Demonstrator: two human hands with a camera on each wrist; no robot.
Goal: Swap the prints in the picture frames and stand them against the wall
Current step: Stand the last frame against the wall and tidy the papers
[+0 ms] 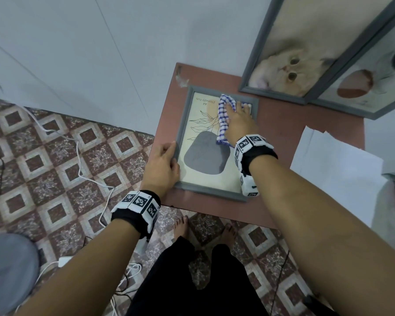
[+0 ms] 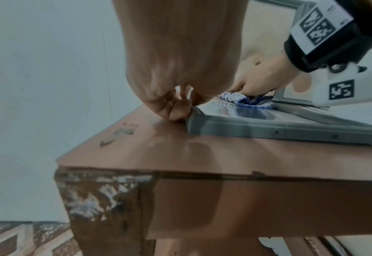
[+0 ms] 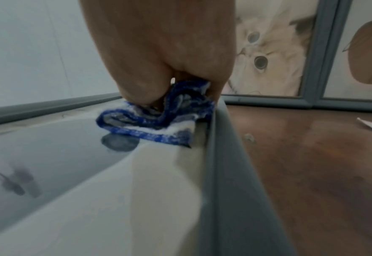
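Observation:
A grey picture frame (image 1: 211, 190) lies flat on the reddish-brown table (image 1: 283, 137), holding a print (image 1: 205, 156) of a grey blob and line-drawn leaves. My left hand (image 1: 169, 156) grips the frame's left rail, thumb on top; the left wrist view shows its fingertips (image 2: 178, 110) against the frame (image 2: 268, 129) edge. My right hand (image 1: 235, 110) holds a bunched blue-and-white checked cloth (image 1: 224, 119) on the glass at the far right corner. In the right wrist view the cloth (image 3: 154, 119) is crumpled between the curled fingers (image 3: 136, 83), beside the right rail (image 3: 224, 173).
Two grey frames stand against the wall at the back right: a cat print (image 1: 290, 65) and a terracotta-shape print (image 1: 356, 87). White sheets of paper (image 1: 333, 169) lie on the table's right side. Cables (image 1: 78, 156) run across the tiled floor on the left.

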